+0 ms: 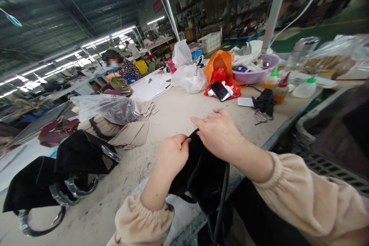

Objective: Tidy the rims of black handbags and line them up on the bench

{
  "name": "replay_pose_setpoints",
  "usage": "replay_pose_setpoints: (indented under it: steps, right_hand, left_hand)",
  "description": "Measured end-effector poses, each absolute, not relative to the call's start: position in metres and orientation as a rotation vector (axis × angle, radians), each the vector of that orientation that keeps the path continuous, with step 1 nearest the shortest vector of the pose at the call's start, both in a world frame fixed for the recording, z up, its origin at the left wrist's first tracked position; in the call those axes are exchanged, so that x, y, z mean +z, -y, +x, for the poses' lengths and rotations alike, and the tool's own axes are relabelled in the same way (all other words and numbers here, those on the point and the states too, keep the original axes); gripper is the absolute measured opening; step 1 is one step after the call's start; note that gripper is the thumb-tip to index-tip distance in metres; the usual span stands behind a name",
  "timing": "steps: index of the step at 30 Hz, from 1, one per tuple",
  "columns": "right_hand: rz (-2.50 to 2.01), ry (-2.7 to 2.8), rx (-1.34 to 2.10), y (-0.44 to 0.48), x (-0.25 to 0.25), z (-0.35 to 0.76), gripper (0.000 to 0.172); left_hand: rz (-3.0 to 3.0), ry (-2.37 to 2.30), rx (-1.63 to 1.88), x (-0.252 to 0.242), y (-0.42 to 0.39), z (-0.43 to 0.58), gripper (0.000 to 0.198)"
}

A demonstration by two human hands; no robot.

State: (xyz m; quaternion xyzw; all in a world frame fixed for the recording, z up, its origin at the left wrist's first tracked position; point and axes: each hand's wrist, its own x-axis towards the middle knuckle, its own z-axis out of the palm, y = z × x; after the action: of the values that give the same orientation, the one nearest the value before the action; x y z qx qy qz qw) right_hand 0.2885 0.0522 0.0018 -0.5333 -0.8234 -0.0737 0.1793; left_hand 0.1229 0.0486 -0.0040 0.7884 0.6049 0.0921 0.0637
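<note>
A black bag [204, 177] hangs over the near edge of the worktable [178, 111], between my two hands. My left hand [173, 153] is closed in a pinch on the bag's upper edge. My right hand [219, 132] lies over the same edge, fingers curled and gripping the black material, index finger stretched out to the left. Both arms wear beige sleeves with elastic cuffs.
To the left lie black bags with wrapped handles [57, 177], cardboard pieces [131, 134] and a clear plastic bag [106, 107]. Farther back are scissors [261, 117], a phone on a red bag [220, 90], squeeze bottles [281, 88], a purple bowl [255, 73]. A co-worker [121, 67] sits at far left.
</note>
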Motion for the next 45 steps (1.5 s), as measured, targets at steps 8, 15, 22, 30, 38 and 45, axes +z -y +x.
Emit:
replay_pose_setpoints:
  steps: [8,15,22,30,38,45]
  right_hand:
    - [-1.495,2.322,-0.199,-0.054,0.001,0.289,0.038]
    - [-1.543,2.329,-0.179,-0.052,0.004,0.288,0.045]
    - [-1.569,2.200,-0.084,-0.056,0.002,0.294,0.050]
    - [-1.325,1.713,0.176,-0.027,-0.024,0.330,0.043]
    - [-1.328,1.744,0.282,0.079,-0.055,0.344,0.049]
    - [-1.277,2.109,0.325,0.137,-0.058,0.312,0.098]
  left_hand:
    - [2.463,-1.867,0.236,-0.005,-0.048,0.127,0.030]
    - [2.442,-1.771,0.346,-0.009,-0.049,0.127,0.030]
    - [2.480,-1.951,0.140,-0.003,-0.052,0.140,0.030]
    - [2.501,-1.975,0.211,-0.005,-0.048,0.140,0.034]
    - [2.507,-1.964,0.107,-0.001,-0.058,0.142,0.036]
    - [2.396,-1.995,0.077,0.009,-0.071,0.160,0.031]
